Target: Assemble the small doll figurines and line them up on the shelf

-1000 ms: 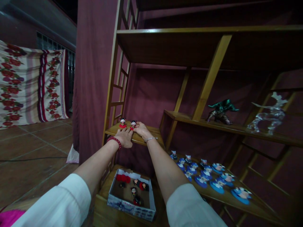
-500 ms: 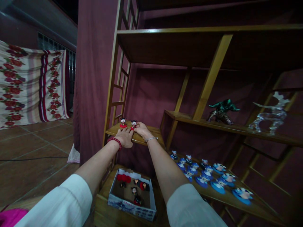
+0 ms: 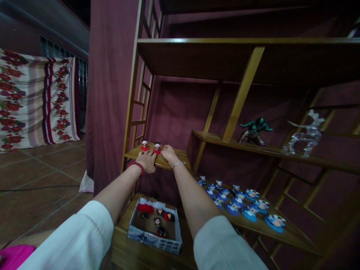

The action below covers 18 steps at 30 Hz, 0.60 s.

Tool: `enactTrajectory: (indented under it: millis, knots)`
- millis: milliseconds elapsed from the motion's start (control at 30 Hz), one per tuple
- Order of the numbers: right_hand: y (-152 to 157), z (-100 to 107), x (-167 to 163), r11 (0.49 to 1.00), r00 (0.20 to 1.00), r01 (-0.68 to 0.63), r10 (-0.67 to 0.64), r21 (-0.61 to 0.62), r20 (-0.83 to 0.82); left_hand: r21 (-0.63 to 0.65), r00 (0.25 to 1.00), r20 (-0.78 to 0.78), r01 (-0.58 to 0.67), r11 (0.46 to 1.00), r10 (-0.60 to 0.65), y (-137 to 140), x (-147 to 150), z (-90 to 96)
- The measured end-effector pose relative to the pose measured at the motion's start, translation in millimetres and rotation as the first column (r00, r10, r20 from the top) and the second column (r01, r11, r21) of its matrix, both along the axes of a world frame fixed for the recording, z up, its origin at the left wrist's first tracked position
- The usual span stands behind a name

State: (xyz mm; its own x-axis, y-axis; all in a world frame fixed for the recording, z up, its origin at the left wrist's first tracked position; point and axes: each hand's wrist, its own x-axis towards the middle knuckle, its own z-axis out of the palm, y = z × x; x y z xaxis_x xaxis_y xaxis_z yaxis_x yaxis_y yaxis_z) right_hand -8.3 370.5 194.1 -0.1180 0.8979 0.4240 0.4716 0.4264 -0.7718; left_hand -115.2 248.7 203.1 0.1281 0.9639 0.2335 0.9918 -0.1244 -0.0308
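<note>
Two small figurines with black hair and red bases stand upright on a small wooden shelf: the left figurine and the right figurine. My left hand reaches to the shelf's front edge, just below both figurines, its fingers stretched out and holding nothing. Just right of the right figurine, my right hand is loosely bent with nothing visible in it; a small gap shows between it and the figurine. Below, an open cardboard box holds several similar figurines and red bases.
Several blue-based figurines stand in rows on a lower shelf at right. Above them are a dark green figure and a clear deer figure. A wooden post divides the shelving. A curtain hangs at left.
My right hand has let go of the right figurine and drawn slightly away to the right. My left hand stays by the shelf edge. The view has turned a little to the right.
</note>
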Motion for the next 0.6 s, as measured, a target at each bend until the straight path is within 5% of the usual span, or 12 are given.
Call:
enactTrajectory:
  millis: [300, 500, 600]
  knots:
    - [-37.1, 6.7, 9.1, 0.985, 0.952, 0.173, -0.170, 0.008, 0.256, 0.113, 1.000, 0.009, 0.001, 0.994, -0.002, -3.2, 1.5, -6.0]
    - [-92.5, 6.8, 13.0, 0.960, 0.854, 0.131, -0.236, 0.247, 0.464, 0.224, 1.000, 0.004, 0.026, 0.974, -0.027, -7.7, 0.7, -12.1]
    - [-120.4, -1.6, 13.8, 0.886, 0.811, 0.119, -0.348, 0.449, 0.470, 0.263, 0.999, 0.010, 0.027, 0.964, -0.030, -10.0, 1.1, -14.9]
